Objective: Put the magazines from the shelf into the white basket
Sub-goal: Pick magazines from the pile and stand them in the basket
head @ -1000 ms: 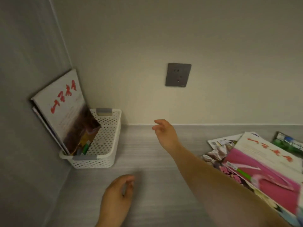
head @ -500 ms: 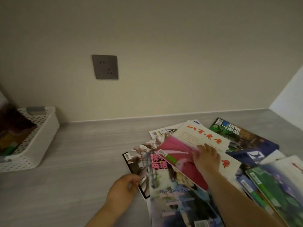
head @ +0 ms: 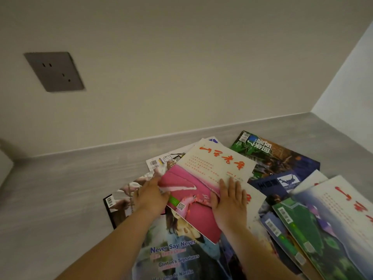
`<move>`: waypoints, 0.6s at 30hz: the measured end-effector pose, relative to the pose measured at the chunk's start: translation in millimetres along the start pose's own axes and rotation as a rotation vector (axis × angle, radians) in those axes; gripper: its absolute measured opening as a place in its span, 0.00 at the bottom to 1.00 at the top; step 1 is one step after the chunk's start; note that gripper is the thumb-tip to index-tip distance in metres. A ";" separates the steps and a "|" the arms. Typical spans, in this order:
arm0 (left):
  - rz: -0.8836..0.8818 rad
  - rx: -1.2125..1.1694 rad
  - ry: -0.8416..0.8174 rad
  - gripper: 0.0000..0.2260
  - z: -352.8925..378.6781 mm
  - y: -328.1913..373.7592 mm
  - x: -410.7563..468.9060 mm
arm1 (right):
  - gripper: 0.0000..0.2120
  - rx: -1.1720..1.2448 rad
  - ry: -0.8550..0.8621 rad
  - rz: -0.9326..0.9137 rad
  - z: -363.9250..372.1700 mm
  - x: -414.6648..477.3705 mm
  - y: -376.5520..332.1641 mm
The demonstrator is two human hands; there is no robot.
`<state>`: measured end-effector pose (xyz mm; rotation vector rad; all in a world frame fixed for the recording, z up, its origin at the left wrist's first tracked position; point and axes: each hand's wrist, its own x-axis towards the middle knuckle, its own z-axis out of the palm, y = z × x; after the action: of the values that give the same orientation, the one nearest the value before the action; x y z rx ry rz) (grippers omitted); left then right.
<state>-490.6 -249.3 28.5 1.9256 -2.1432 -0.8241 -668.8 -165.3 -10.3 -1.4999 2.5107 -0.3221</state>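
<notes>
A loose pile of magazines covers the right half of the grey shelf [head: 60, 188]. On top lies a pink and cream magazine [head: 212, 164] with red characters. My left hand [head: 150, 196] is at its left edge, fingers curled onto the pink cover. Palm down, my right hand [head: 229, 201] rests flat over its right edge, fingers spread. Under it is a large magazine [head: 181, 249] reading "Never Say Never". The white basket is out of view.
A green magazine [head: 262, 152] and a dark blue one [head: 282, 182] lie behind the pile, and more overlap at the right [head: 333, 219]. A grey wall socket [head: 54, 71] sits at upper left. A side wall [head: 347, 87] closes the shelf on the right.
The view swung right, away from the basket, which has left the frame. Both hands came onto the pile; my left hand moved up to the pink magazine's left edge.
</notes>
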 end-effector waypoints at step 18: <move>0.141 -0.760 0.133 0.15 -42.1 -40.4 -75.4 | 0.26 1.171 0.039 0.438 -56.6 7.9 -35.2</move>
<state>-423.5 -191.1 62.9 1.3712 -1.5311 -1.2091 -658.7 -183.8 53.5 -0.4639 1.8885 -1.3954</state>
